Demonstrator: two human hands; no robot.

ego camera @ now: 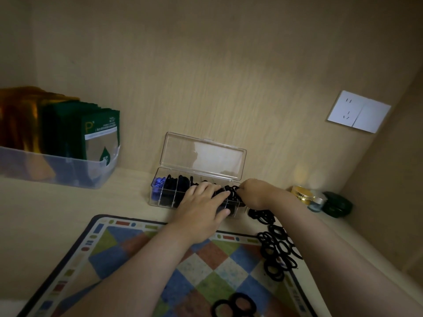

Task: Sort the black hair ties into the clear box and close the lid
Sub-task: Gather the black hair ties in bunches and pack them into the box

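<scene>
The clear box [160,179] stands against the back wall with its lid [203,154] upright and open. Its compartments hold black hair ties and some blue pieces at the left end. My left hand [201,207] lies flat over the front of the box, fingers spread, pressing on its right compartments. My right hand [254,193] is closed on a bunch of black hair ties [233,191] over the box's right end. A pile of loose black hair ties [277,250] lies on the patterned mat [137,252] to the right, and a few more hair ties [235,305] lie near the front edge.
A translucent bin [57,170] with green and gold packets stands at the left. A gold-lidded jar [302,194], a small glass jar [317,203] and a dark green case [337,204] sit in the right corner. A white wall socket [358,112] is on the back wall.
</scene>
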